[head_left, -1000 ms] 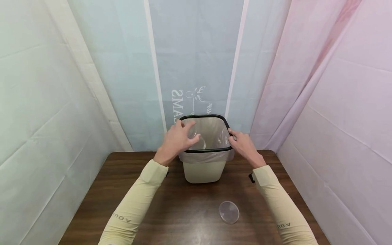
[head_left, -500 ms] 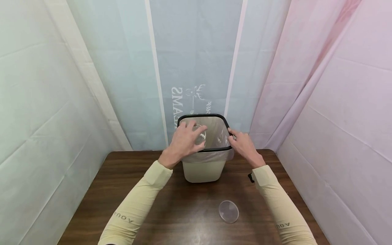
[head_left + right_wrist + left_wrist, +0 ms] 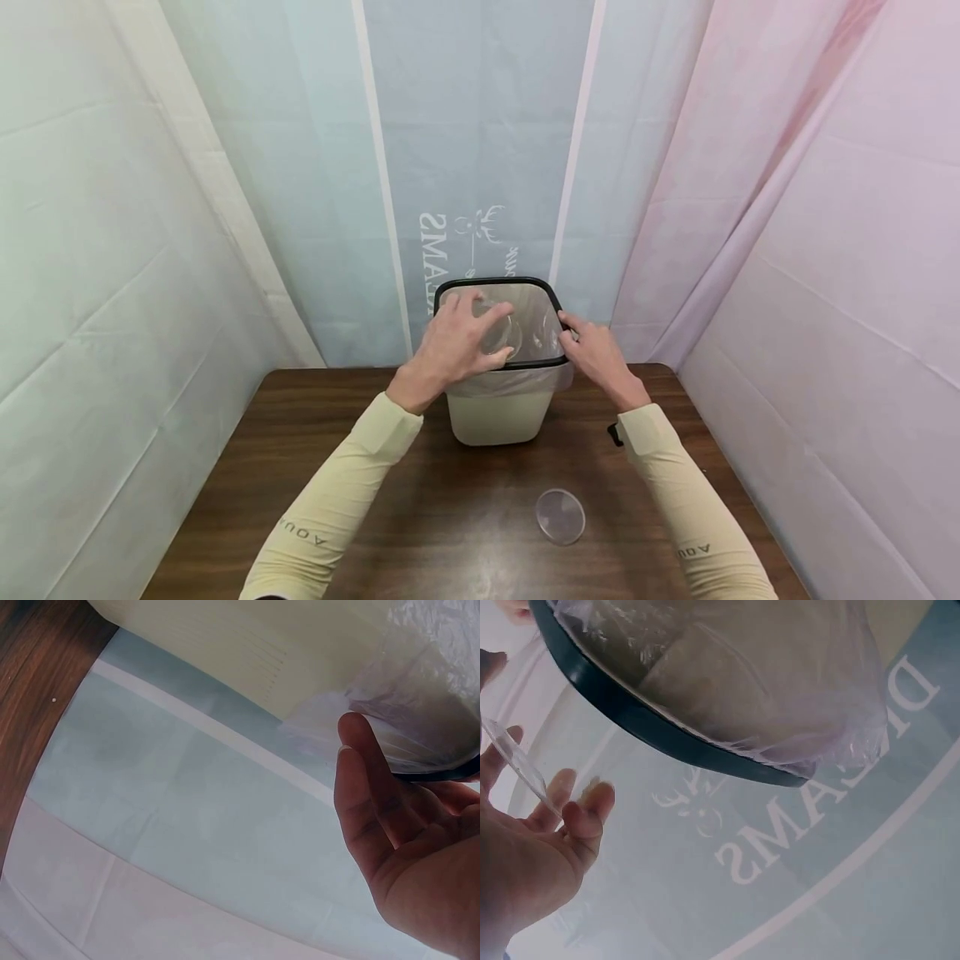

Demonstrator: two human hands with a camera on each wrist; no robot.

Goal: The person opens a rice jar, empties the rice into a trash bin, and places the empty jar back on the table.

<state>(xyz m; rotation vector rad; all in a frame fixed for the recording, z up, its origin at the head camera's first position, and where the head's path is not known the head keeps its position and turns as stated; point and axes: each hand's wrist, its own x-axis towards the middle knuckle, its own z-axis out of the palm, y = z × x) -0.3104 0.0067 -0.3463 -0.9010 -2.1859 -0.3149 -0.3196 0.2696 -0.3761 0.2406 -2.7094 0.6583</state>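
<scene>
A cream trash bin (image 3: 497, 421) stands near the table's back edge, lined with a clear plastic bag (image 3: 502, 382) folded out under its black rim (image 3: 501, 281). Over the left part of the bin's opening, my left hand (image 3: 447, 340) pinches a clear, shallow round dish (image 3: 507, 337) by its edge. In the left wrist view that dish (image 3: 523, 766) appears nearly edge-on between thumb and fingers. My right hand (image 3: 597, 353) grips the rim's right side; in the right wrist view its fingers (image 3: 365, 761) lie beside the bag and bin wall.
A clear round lid-like disc (image 3: 560, 517) lies flat on the dark wooden table (image 3: 450, 517), in front of the bin and toward the right. Light fabric curtains (image 3: 480, 150) enclose the table at the back and both sides.
The left hand has shifted right from the bin's left rim to farther over the opening, carrying the dish with it. The right hand stays on the rim.
</scene>
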